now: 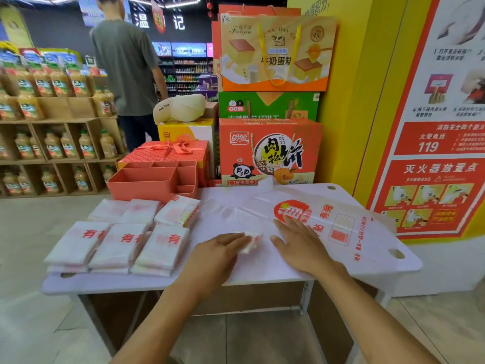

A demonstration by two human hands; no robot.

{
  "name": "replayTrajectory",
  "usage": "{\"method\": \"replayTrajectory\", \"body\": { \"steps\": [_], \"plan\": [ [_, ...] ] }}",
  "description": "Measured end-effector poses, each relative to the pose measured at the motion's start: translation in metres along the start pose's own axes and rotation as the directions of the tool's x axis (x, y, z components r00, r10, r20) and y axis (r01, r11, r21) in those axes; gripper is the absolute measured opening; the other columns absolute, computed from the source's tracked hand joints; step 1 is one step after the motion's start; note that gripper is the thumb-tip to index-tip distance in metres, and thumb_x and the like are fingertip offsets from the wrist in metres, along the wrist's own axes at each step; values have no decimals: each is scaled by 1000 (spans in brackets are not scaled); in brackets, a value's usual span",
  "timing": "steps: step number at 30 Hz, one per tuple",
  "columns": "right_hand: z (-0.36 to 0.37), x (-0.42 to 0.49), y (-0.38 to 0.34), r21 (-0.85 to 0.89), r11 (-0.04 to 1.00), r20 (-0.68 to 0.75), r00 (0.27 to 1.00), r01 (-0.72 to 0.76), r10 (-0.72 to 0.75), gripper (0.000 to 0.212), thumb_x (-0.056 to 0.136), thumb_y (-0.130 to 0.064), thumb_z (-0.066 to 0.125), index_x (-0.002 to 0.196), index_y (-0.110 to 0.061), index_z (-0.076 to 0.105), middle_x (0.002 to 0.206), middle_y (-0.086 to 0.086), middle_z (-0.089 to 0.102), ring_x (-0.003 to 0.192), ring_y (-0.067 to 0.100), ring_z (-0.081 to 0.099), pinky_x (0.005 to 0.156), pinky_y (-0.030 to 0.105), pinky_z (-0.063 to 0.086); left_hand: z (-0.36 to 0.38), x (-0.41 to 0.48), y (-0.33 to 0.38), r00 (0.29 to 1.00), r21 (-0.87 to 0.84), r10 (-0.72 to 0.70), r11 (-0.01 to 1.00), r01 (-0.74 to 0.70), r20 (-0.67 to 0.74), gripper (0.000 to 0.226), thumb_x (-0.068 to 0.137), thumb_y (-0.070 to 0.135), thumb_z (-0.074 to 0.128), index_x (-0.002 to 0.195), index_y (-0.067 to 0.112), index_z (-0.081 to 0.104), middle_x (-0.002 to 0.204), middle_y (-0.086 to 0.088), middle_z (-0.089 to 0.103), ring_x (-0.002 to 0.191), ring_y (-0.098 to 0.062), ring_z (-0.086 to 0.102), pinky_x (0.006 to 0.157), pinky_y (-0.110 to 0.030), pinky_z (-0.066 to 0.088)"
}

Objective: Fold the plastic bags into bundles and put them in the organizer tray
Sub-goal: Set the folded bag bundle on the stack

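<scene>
The step in hand looks like the flattening of a fresh plastic bag (328, 222) before its first fold. The bag lies spread across the right half of the bench (183, 283), printed side up with its red logo and lettering showing. The right hand (301, 243) rests palm down on it just below the logo, its fingers (282, 224) straight and spread, pressing the film flat and gripping nothing. The left hand (217, 250) lies beside it, fingertips on a small crumpled wad of plastic (250, 243) at the bag's left end. Whether those fingers pinch the wad or only press on it cannot be told. On the left half of the bench sit the folded bundles (118, 243), stacked in two rows. Behind them stands the coral organizer tray (147, 185), and no bundle shows in the compartments that are visible. Judged from this, the folding is well along but the loading of the tray has not begun. The next move probably calls for smoothing the bunched left end out. The bag would then be folded lengthwise with one hand while the other pins the thin, slippery film, so the creases stay square and the bundle matches the stacks.
</scene>
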State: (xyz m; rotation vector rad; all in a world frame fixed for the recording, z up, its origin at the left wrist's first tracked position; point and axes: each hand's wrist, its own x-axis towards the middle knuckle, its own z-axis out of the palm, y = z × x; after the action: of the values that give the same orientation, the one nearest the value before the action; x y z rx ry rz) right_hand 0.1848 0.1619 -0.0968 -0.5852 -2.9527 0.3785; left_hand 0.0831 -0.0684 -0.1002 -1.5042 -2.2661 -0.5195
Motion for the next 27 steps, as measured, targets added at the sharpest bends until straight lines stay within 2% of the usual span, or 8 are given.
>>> {"method": "replayTrajectory", "body": {
  "steps": [2,5,9,14,17,21,24,27],
  "plan": [
    [3,10,-2,-17,1000,71,997,2,-1,67,103,-64,18,162,-36,3,171,-4,-7,157,21,-10,127,49,-2,-9,-6,-7,995,-1,-44,999,44,-89,54,85,7,77,135,27,66,135,2,66,117,-23,68,90,-40,58],
    [8,12,-3,-77,996,119,992,50,-40,75,98,-72,13,162,-36,0,169,-7,-13,155,22,-17,126,51,-5,-28,-18,-25,971,-10,-127,992,128,-203,57,83,4,80,134,26,67,137,2,65,123,-25,64,91,-43,57],
    [9,0,5,-55,993,135,986,101,-93,73,95,-73,19,160,-42,6,168,-18,-10,154,12,-14,125,43,-7,-54,-42,-63,932,70,-241,961,268,-270,57,78,3,83,130,25,70,135,1,65,128,-25,60,96,-46,53],
    [3,5,6,210,976,33,998,50,-58,58,101,-56,46,156,-43,30,166,-14,21,155,17,16,125,46,14,-51,-70,-92,913,111,-370,914,391,-171,54,84,9,78,133,27,67,141,0,61,134,-24,56,95,-48,58],
    [9,11,-9,168,983,-74,996,69,-57,54,103,-52,45,154,-40,35,165,-9,27,153,19,21,125,45,18,-43,-75,-93,926,87,-350,928,363,-140,48,92,23,65,139,27,62,146,2,57,140,-21,49,107,-45,49],
    [20,16,-21,46,995,2,996,83,-84,65,103,-63,28,161,-38,13,170,-9,4,157,20,0,127,46,5,-35,-80,-92,928,78,-352,928,363,-125,52,98,44,42,145,28,55,152,5,50,146,-16,39,122,-38,23],
    [25,19,-19,-36,995,37,995,93,-91,68,101,-67,17,162,-38,4,170,-10,-4,157,18,-9,127,45,-3,-31,-81,-94,920,61,-374,922,382,-116,54,98,48,38,147,29,52,155,6,47,148,-15,37,122,-36,21],
    [27,20,-16,-54,994,29,995,94,-92,69,100,-68,15,162,-39,3,170,-10,-4,156,18,-10,126,44,-4,-32,-79,-92,910,64,-397,912,406,-119,53,96,44,44,146,28,55,153,4,49,146,-19,40,119,-38,26]
  ]
}}
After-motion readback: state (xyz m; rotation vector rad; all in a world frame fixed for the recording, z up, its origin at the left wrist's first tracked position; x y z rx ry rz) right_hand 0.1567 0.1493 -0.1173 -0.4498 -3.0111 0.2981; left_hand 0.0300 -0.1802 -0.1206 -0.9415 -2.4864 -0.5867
